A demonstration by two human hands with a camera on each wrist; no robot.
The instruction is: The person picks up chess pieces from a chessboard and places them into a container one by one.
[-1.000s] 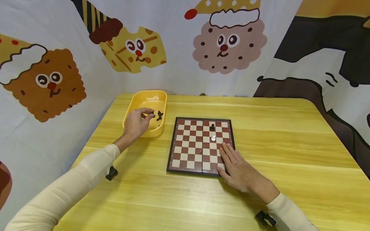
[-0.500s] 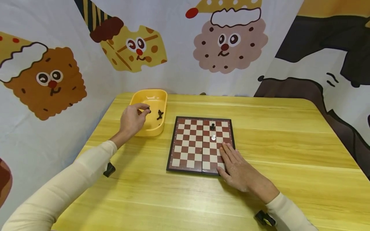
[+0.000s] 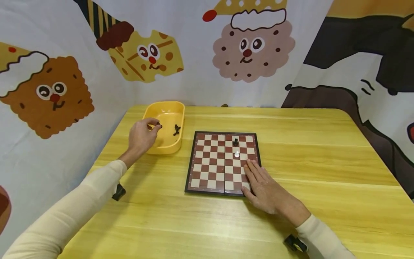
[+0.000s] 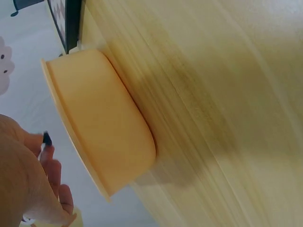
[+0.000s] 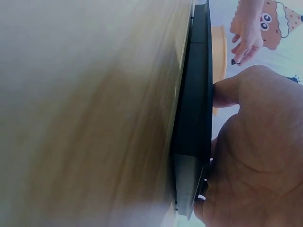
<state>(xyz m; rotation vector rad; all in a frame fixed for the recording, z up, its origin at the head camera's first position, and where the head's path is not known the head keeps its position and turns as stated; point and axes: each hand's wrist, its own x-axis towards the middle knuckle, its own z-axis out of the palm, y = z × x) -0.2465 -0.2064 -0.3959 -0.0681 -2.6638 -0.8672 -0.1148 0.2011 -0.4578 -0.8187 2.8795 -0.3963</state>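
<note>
My left hand (image 3: 141, 136) pinches a small black chess piece (image 4: 47, 138) between thumb and forefinger, above the left side of a yellow plastic tray (image 3: 165, 149). The piece's exact kind is hidden by the fingers. More black chess pieces (image 3: 176, 130) lie together at the tray's right side. My right hand (image 3: 266, 190) rests with straight fingers on the lower right corner of a brown and cream chessboard (image 3: 208, 192). Towards the board's back right stand a black chess piece (image 3: 235, 142) and, nearer, a white chess piece (image 3: 237, 154).
Tray and board stand side by side on a yellow wood-grain table (image 3: 317, 154), with a gap between them. Behind the table hangs a white cloth (image 3: 197, 90) printed with cartoon biscuits and cheese. Black wrist mounts (image 3: 118, 192) sit under both sleeves.
My left hand has drawn leftward over the tray, still pinching the black chess piece. My right hand stays put on the chessboard, and the pieces on it have not moved.
</note>
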